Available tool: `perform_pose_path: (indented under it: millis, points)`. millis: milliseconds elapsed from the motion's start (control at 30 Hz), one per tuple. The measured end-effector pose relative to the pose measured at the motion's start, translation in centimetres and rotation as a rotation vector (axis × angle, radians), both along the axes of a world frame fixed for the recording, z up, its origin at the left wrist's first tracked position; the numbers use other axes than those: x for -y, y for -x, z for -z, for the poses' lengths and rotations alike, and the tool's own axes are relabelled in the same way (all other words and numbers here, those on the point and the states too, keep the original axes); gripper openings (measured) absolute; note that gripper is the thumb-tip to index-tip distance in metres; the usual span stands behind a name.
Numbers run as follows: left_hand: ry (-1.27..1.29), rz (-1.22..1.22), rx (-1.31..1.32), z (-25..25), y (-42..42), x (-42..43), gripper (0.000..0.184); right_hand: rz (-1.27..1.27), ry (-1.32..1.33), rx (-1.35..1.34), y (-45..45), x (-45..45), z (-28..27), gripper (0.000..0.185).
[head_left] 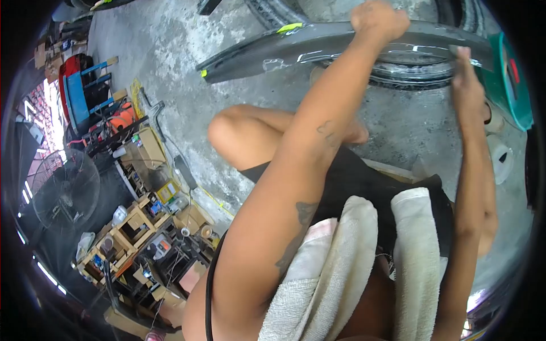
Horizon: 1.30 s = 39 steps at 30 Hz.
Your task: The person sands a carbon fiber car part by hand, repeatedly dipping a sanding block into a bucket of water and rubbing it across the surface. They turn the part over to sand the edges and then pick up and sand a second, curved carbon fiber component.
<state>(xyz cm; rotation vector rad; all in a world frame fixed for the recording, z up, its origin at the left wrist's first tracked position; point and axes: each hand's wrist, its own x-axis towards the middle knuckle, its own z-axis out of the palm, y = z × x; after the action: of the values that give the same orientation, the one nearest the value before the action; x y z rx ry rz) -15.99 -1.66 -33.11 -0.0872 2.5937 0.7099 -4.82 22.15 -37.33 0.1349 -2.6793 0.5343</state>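
Note:
A long, curved dark grey panel (244, 58), which looks like a car body part, lies across the top of the view. It has glossy, wet-looking patches and bits of yellow-green tape (290, 27). My left hand (380, 21) is closed over the panel's upper edge, its fingers mostly hidden. Near the right end, my right hand (469, 85) is at the panel's face, fingers together. A small grey flat piece (455, 51) shows at its fingertips; I cannot make out its kind. Beneath the panel is a black tyre-like ring (412, 77).
Close by my right hand stands a green basin (503, 91) with something red inside. A white roll (500, 158) sits on the concrete floor (170, 45) below it. Farther left are a fan (65, 190), a wooden rack (128, 236) with tools, and a blue-and-red object (77, 91).

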Motion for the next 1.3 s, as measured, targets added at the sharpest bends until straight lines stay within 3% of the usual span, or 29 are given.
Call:
perform_pose_path:
  millis: [33, 67, 100, 133, 167, 200, 267, 333, 400, 467, 567, 600, 633, 700, 800, 833, 900, 967, 1000, 1033, 1067, 1133, 1167, 1233, 1300]
  points:
    - [0.387, -0.099, -0.123, 3.4, 0.4, -3.2, 0.055, 0.156, -0.020, 0.191, 0.7, -1.2, -1.5, 0.034]
    - [0.595, -0.135, -0.189, 3.8, 0.3, -2.8, 0.055, 0.311, -0.042, 0.384, 1.6, -2.5, -2.4, 0.035]
    - [0.796, -0.187, -0.236, 4.0, 0.3, -2.4, 0.055, 0.281, 0.127, 0.131, 3.2, -4.8, 0.5, 0.034]
    - [0.403, -0.048, -0.094, 0.4, 0.0, 0.2, 0.055, 0.259, 0.285, -0.126, 4.5, -6.7, 3.1, 0.033]
    - [-0.003, 0.086, 0.031, -2.6, 0.4, 1.5, 0.054, 0.342, 0.171, -0.004, 3.9, -5.4, 1.7, 0.033]
    - [-0.016, 0.090, 0.016, -3.3, 0.6, 1.6, 0.054, 0.424, 0.050, 0.111, 3.1, -3.1, -0.6, 0.033]
    - [-0.024, 0.029, 0.044, -3.5, 0.4, 1.3, 0.053, 0.191, -0.075, 0.068, 1.0, -0.9, 1.3, 0.035]
    - [-0.054, 0.025, 0.030, -4.5, -0.2, 1.7, 0.053, 0.121, -0.047, 0.021, 0.1, 0.6, 0.8, 0.034]
    - [-0.069, 0.027, 0.022, -4.4, -0.2, 1.8, 0.053, 0.326, -0.047, 0.147, 1.5, -1.5, -0.5, 0.033]
    - [-0.021, 0.031, 0.078, -3.8, 0.1, 1.3, 0.054, 0.454, -0.062, -0.009, 3.8, -4.0, -0.1, 0.036]
    - [-0.004, 0.124, 0.085, -2.2, 0.6, 1.0, 0.052, 0.406, -0.023, 0.041, 3.5, -1.3, -0.3, 0.035]
    - [0.164, 0.033, -0.101, 1.6, 0.6, 1.5, 0.064, 0.353, -0.051, 0.087, 2.2, 0.6, 0.4, 0.038]
    - [0.133, 0.017, 0.059, -2.9, -0.3, 1.1, 0.057, 0.278, -0.056, 0.104, 0.8, 1.8, 0.9, 0.044]
    - [0.090, 0.061, -0.026, -0.3, 0.2, 1.6, 0.057, 0.140, -0.044, 0.091, -1.4, 2.9, 1.1, 0.057]
    - [0.157, 0.072, -0.119, -0.7, -0.2, 2.0, 0.057, 0.328, 0.208, 0.012, 2.1, -0.7, -1.9, 0.040]
    - [0.077, 0.103, -0.130, 0.1, -0.1, 2.5, 0.050, 0.425, 0.113, 0.365, 2.4, -1.6, -4.3, 0.028]
    - [0.037, 0.182, -0.108, 1.9, 0.9, 3.8, 0.047, 0.484, 0.047, 0.223, 2.2, 1.4, -2.1, 0.037]
    - [0.034, 0.206, -0.139, 4.4, 2.4, 5.0, 0.054, 0.364, -0.045, 0.158, 1.2, 5.0, 0.7, 0.047]
    - [0.101, 0.216, -0.176, 0.9, 0.9, 3.3, 0.059, 0.305, -0.093, 0.170, 0.7, 5.4, 0.7, 0.052]
    - [0.094, 0.209, -0.175, 2.4, 1.9, 3.6, 0.062, 0.096, 0.089, 0.207, -0.9, 5.0, -0.7, 0.057]
    - [0.111, 0.186, -0.128, 0.5, 1.4, 3.2, 0.063, 0.069, 0.074, 0.281, -0.4, 4.1, -1.7, 0.063]
    - [0.084, 0.176, -0.173, 0.9, 1.5, 3.2, 0.063, 0.233, 0.166, 0.030, 0.7, 1.2, -2.7, 0.045]
    - [0.141, 0.181, -0.185, 1.5, 2.0, 3.5, 0.060, 0.245, 0.162, 0.020, 2.2, -0.1, -3.1, 0.045]
    - [0.182, 0.216, -0.202, 2.9, 2.3, 4.0, 0.057, 0.352, 0.381, 0.184, 4.7, -3.0, -5.5, 0.021]
    - [0.164, 0.173, -0.236, 3.6, 3.3, 4.1, 0.056, 0.363, 0.459, 0.098, 3.7, -3.4, -7.6, 0.013]
